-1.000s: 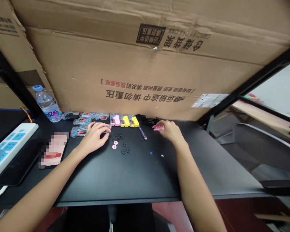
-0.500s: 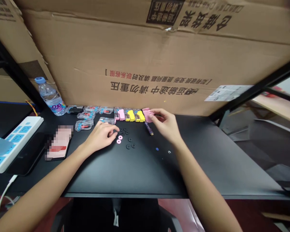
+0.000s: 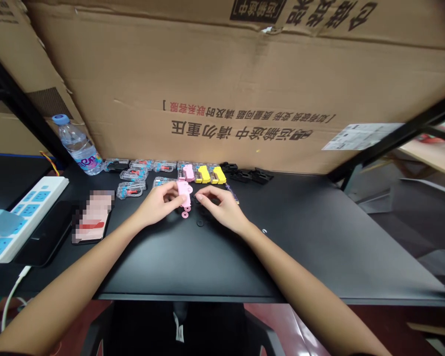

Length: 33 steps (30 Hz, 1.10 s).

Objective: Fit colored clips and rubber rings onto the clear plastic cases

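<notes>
A pink plastic toy part [image 3: 184,192] is pinched upright between the thumb and fingers of my left hand [image 3: 158,203], just above the table. Close to its right side is my right hand [image 3: 223,206], thumb and index finger brought together; what they pinch, if anything, is too small to make out. Beneath my hands lie pink rings [image 3: 185,214] and black rings [image 3: 200,223], several of them hidden by my fingers. Behind them stand a pink piece [image 3: 187,173] and two yellow pieces [image 3: 218,175] in a row with clear plastic parts.
Clear plastic assemblies [image 3: 131,190] sit at back left, black parts [image 3: 257,176] at back right. A dark pen [image 3: 233,194] lies behind my right hand. Leftward are a water bottle [image 3: 82,151], a phone [image 3: 94,217] and a power strip [image 3: 25,215]. Cardboard [image 3: 222,74] walls the back.
My right hand has come from the back right to the centre, and the pink part is now in my left hand. Black parts at the back right have come into view.
</notes>
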Tool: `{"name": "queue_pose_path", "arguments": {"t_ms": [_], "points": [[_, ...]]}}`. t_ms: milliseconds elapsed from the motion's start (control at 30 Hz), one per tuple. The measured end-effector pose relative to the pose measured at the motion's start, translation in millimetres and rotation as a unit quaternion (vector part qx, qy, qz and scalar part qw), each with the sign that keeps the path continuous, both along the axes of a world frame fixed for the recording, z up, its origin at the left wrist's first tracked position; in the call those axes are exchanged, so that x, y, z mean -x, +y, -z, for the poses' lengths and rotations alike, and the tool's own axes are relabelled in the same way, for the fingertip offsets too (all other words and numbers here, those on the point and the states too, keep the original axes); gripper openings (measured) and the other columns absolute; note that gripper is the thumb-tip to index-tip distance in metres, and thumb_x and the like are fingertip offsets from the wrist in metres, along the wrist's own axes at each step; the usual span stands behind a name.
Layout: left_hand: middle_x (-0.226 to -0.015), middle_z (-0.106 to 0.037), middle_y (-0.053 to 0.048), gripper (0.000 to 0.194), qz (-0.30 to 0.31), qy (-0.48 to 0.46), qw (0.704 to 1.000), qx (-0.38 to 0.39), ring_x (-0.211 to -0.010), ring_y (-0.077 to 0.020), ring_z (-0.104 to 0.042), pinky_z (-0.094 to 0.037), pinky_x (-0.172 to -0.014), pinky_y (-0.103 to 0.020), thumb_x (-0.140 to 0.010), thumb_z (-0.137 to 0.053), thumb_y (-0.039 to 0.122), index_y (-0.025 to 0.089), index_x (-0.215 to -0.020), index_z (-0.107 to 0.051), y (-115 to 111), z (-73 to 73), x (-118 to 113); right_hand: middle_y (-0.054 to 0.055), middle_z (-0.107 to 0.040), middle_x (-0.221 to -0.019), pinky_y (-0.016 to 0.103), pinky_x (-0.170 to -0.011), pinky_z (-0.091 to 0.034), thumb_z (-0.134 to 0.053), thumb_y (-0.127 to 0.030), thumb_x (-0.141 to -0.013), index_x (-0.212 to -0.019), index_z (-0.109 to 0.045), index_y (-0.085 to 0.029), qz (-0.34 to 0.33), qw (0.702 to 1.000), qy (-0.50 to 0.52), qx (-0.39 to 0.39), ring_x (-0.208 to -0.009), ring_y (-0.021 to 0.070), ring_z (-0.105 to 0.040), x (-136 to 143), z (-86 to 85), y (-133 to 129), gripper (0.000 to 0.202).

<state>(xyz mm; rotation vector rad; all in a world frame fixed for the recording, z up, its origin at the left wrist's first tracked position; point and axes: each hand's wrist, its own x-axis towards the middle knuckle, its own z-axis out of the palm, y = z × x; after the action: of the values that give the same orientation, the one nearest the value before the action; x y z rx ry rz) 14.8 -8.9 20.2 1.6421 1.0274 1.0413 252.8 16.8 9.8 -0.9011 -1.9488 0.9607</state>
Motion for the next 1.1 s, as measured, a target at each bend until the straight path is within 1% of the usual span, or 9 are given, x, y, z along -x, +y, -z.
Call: {"name": "queue_pose_path", "arguments": {"t_ms": [100, 267, 400, 600, 700, 800, 900, 1000, 1100], "points": [[-0.095, -0.077, -0.006, 0.029, -0.040, 0.006, 0.999, -0.001, -0.077, -0.0176, -0.071, -0.058, -0.074, -0.031, -0.093, -0.072, 0.041, 0.017, -0.108, -0.071, 3.1, -1.3, 3.7, 0.007, -0.075, -0.096, 0.038, -0.085, -0.056, -0.063, -0.038, -0.107, -0.105, -0.079, -0.022, -0.035, 0.989, -0.104, -0.095, -0.087, 0.0217, -0.068, -3.0, 1.9, -2.0, 0.023], [-0.090, -0.075, -0.004, 0.028, -0.069, 0.009, 0.997, 0.018, -0.064, -0.0145, -0.065, -0.056, -0.063, -0.029, -0.090, -0.074, 0.043, 0.018, -0.103, -0.070, 3.6, -3.8, 4.7, 0.011, -0.071, -0.122, 0.046, -0.105, -0.048, -0.067, -0.037, -0.107, -0.122, -0.080, -0.025, -0.092, 0.948, -0.224, -0.204, -0.113, 0.0265, -0.065, 1.8, 1.8, -12.1, 0.023], [-0.091, -0.075, -0.004, 0.029, -0.072, 0.017, 0.997, 0.028, -0.058, -0.0125, -0.063, -0.055, -0.059, -0.028, -0.089, -0.074, 0.043, 0.018, -0.104, -0.072, 2.3, -4.5, 3.3, 0.010, -0.072, -0.120, 0.047, -0.105, -0.045, -0.062, -0.033, -0.110, -0.117, -0.081, -0.024, -0.112, 0.928, -0.256, -0.247, -0.113, 0.0263, -0.062, 4.8, 1.5, -14.5, 0.023], [-0.089, -0.076, -0.004, 0.031, -0.064, 0.022, 0.997, 0.030, -0.060, -0.0138, -0.063, -0.057, -0.061, -0.028, -0.089, -0.073, 0.043, 0.018, -0.108, -0.072, 2.0, -3.2, 2.4, 0.011, -0.076, -0.114, 0.045, -0.103, -0.047, -0.054, -0.028, -0.113, -0.111, -0.079, -0.019, -0.134, 0.908, -0.273, -0.289, -0.108, 0.0255, -0.063, 8.8, 1.6, -15.5, 0.027], [-0.088, -0.075, -0.004, 0.030, -0.065, 0.021, 0.997, 0.027, -0.060, -0.0137, -0.063, -0.057, -0.060, -0.028, -0.090, -0.073, 0.043, 0.018, -0.105, -0.072, 2.4, -2.9, 2.4, 0.011, -0.074, -0.116, 0.044, -0.104, -0.047, -0.055, -0.029, -0.113, -0.112, -0.077, -0.018, -0.141, 0.913, -0.270, -0.272, -0.109, 0.0253, -0.062, 9.9, 0.2, -17.3, 0.024], [-0.087, -0.073, -0.003, 0.027, -0.065, 0.016, 0.998, 0.022, -0.060, -0.0134, -0.063, -0.056, -0.059, -0.027, -0.091, -0.072, 0.043, 0.018, -0.102, -0.071, 2.8, -3.1, 2.6, 0.011, -0.071, -0.121, 0.045, -0.104, -0.046, -0.061, -0.031, -0.110, -0.112, -0.075, -0.020, -0.146, 0.931, -0.253, -0.220, -0.114, 0.0263, -0.059, 9.5, -2.3, -19.4, 0.018], [-0.088, -0.074, -0.003, 0.029, -0.060, 0.020, 0.998, 0.023, -0.060, -0.0134, -0.063, -0.056, -0.060, -0.028, -0.091, -0.072, 0.043, 0.018, -0.105, -0.071, 3.2, -2.7, 3.4, 0.010, -0.069, -0.123, 0.045, -0.102, -0.047, -0.067, -0.033, -0.107, -0.109, -0.073, -0.023, -0.148, 0.944, -0.239, -0.172, -0.113, 0.0272, -0.057, 8.0, -4.4, -20.9, 0.013], [-0.090, -0.075, -0.004, 0.030, -0.057, 0.030, 0.998, 0.021, -0.061, -0.0135, -0.064, -0.056, -0.063, -0.028, -0.092, -0.072, 0.043, 0.018, -0.107, -0.071, 3.8, -1.6, 4.9, 0.008, -0.072, -0.114, 0.047, -0.103, -0.047, -0.070, -0.030, -0.105, -0.105, -0.071, -0.023, -0.161, 0.954, -0.216, -0.135, -0.110, 0.0268, -0.060, 6.7, -4.9, -20.5, 0.007], [-0.093, -0.077, -0.005, 0.029, -0.052, 0.034, 0.998, 0.006, -0.066, -0.0149, -0.067, -0.056, -0.066, -0.028, -0.093, -0.071, 0.043, 0.018, -0.106, -0.071, 3.9, -0.3, 5.8, 0.005, -0.075, -0.098, 0.044, -0.098, -0.051, -0.070, -0.032, -0.105, -0.099, -0.071, -0.024, -0.167, 0.972, -0.142, -0.085, -0.099, 0.0239, -0.065, 6.4, -4.3, -18.6, 0.010]]}}
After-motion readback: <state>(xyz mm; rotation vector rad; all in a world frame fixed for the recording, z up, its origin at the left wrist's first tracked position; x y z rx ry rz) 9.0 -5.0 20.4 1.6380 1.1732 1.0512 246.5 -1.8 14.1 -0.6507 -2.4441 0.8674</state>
